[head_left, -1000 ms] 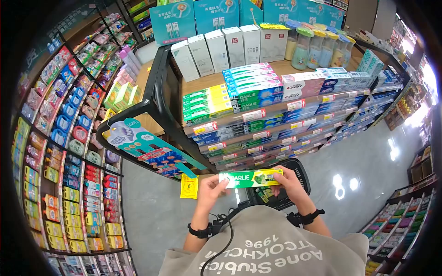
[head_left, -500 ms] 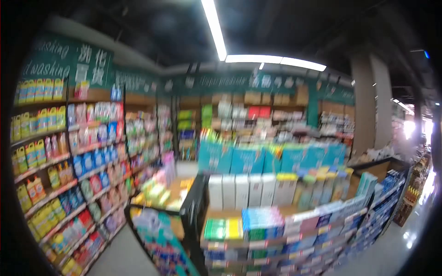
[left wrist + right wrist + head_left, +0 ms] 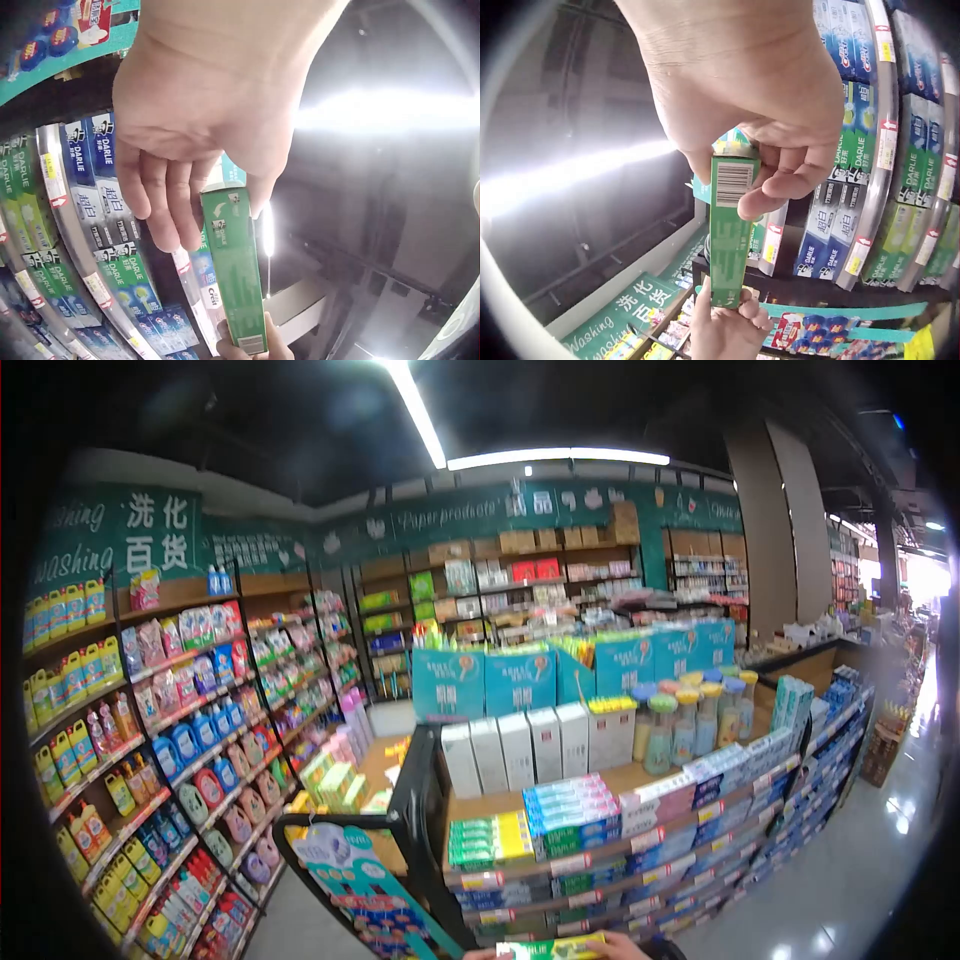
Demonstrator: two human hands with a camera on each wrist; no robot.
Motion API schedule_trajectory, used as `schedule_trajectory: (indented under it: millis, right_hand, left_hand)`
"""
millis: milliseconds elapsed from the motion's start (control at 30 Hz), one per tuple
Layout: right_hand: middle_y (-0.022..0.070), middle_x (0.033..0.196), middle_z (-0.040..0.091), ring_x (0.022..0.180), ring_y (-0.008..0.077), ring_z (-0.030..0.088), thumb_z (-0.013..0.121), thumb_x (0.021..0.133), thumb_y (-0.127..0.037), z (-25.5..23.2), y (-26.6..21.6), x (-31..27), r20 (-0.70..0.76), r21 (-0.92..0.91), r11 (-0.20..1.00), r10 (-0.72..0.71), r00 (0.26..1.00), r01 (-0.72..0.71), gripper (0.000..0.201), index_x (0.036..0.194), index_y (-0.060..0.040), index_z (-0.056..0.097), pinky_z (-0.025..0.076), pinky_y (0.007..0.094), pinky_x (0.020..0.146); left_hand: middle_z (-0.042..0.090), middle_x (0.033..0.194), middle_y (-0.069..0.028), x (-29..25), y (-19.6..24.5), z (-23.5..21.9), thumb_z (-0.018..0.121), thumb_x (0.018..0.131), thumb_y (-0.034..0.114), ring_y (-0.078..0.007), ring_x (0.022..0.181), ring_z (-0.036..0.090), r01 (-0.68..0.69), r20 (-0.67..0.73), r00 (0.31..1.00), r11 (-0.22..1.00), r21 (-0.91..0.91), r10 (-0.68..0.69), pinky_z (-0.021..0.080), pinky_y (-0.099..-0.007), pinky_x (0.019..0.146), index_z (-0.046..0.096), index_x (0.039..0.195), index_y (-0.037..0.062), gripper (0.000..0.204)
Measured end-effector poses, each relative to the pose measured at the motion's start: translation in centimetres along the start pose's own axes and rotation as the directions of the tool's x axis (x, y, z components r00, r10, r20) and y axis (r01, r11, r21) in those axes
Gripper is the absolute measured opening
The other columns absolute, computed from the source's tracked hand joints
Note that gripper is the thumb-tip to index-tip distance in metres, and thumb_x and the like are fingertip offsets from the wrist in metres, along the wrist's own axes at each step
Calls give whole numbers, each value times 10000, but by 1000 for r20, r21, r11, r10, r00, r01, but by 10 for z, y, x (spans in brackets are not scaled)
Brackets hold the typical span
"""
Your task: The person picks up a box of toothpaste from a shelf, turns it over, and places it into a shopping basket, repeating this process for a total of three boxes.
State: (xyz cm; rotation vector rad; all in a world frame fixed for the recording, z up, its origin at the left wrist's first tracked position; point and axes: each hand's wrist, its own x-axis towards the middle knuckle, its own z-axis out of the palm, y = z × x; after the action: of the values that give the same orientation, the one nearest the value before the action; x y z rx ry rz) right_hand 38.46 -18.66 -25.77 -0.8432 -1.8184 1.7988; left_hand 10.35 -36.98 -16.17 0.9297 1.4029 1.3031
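A green and yellow Darlie toothpaste box just shows at the bottom edge of the head view. Both hands hold it, one at each end. In the left wrist view, my left hand pinches the near end of the toothpaste box between thumb and fingers. The right wrist view shows my right hand gripping the other end of the box, by the barcode. Most of both hands is cut off in the head view, where part of the right hand appears.
Ahead stands a shelf unit stacked with toothpaste boxes, with white cartons and lidded jars on top. A black-framed display panel stands at its left end. Tall shelves of detergent bottles line the left side; shiny floor runs along the right.
The head view has tilted up from the hands to the store. The hands and toothpaste box, earlier fully visible, left the view and now show only at its bottom edge.
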Motion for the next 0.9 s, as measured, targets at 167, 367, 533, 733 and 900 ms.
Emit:
schedule_trajectory:
  millis: [167, 367, 533, 733, 900]
  right_hand:
    - [80, 790, 667, 639, 140, 647, 595, 1040, -273, 29, -111, -50, 5, 275, 950, 155, 988, -150, 268, 1129, -21, 605, 511, 260, 577]
    - [63, 736, 646, 595, 125, 638, 629, 1026, -282, 34, -122, -66, -52, 378, 921, 123, 991, -95, 253, 1069, -36, 591, 498, 245, 532]
    - [47, 770, 650, 597, 109, 625, 634, 1021, -278, 33, -121, -76, -82, 344, 937, 92, 992, -59, 253, 1094, -38, 599, 499, 247, 538]
    - [60, 797, 666, 611, 113, 633, 628, 1019, -246, 31, -120, -90, -78, 363, 927, 125, 989, -89, 284, 1171, -9, 588, 518, 254, 566]
    - [71, 834, 665, 636, 124, 640, 615, 1014, -279, 33, -121, -95, -109, 340, 938, 112, 988, -69, 315, 1165, -5, 580, 536, 258, 557]
  left_hand:
    - [747, 857, -74, -5, 3, 3, 721, 964, 222, -154, 770, 716, 51, -10, 999, 996, -77, -51, 556, -272, 717, 734, 1075, -59, 302]
    - [745, 880, -84, -12, 17, 11, 713, 970, 200, -137, 755, 703, -26, 21, 999, 1000, -14, 26, 559, -270, 703, 729, 1088, -60, 286]
    - [737, 912, -47, -17, 16, 18, 705, 971, 175, -85, 771, 658, -69, 43, 996, 996, -64, 72, 553, -256, 695, 722, 1100, -53, 262]
    - [747, 923, -49, -25, 16, 24, 704, 973, 208, -102, 778, 670, -41, 70, 997, 997, -66, 46, 533, -262, 702, 726, 1112, -41, 286]
    - [748, 963, -79, -25, 22, 28, 698, 976, 202, -122, 799, 678, -39, 97, 994, 996, -86, 47, 568, -288, 727, 716, 1129, -56, 301]
